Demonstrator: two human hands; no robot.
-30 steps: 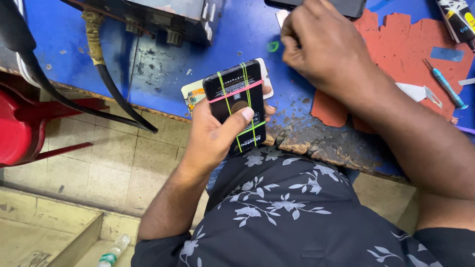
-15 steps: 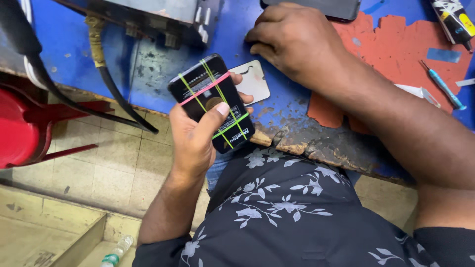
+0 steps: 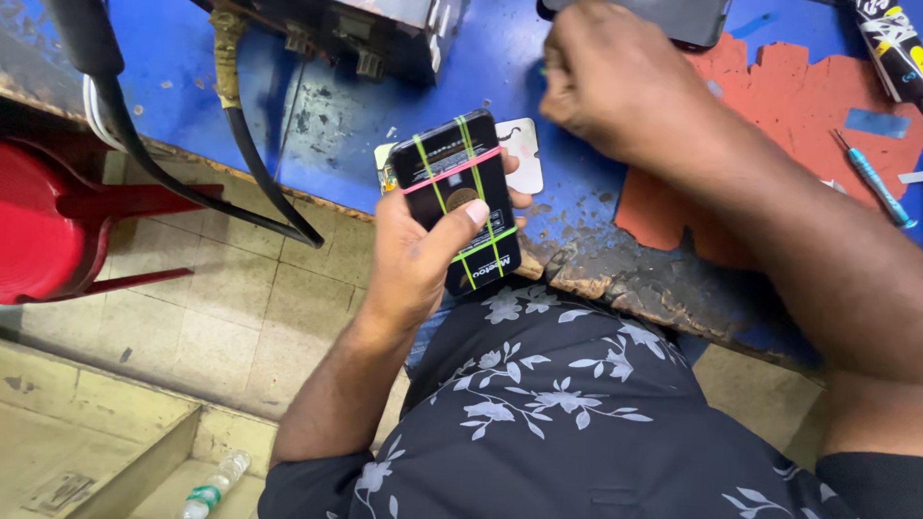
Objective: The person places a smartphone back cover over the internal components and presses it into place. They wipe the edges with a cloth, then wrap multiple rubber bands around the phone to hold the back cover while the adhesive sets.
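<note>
My left hand [image 3: 415,259] grips a black phone [image 3: 457,197] wrapped in green and pink rubber bands, thumb pressed on its back near a round coin-like disc. The phone is held at the edge of the worn blue workbench [image 3: 336,125], over a pale card-like piece [image 3: 524,154]. My right hand [image 3: 620,82] reaches across the bench, fingers curled near a dark device [image 3: 673,19] at the far edge. What the fingers hold is hidden.
A grey metal machine [image 3: 375,29] with a thick black cable [image 3: 255,163] stands at the back left. A red mat [image 3: 798,115], a small blue screwdriver [image 3: 870,178] and a tube [image 3: 894,48] lie at right. A red stool [image 3: 48,226] and a plastic bottle [image 3: 216,481] are on the tiled floor.
My left hand has kept hold of the banded phone, shifting it left then back toward the middle and turning it more upright. My right hand stays reaching over the bench.
</note>
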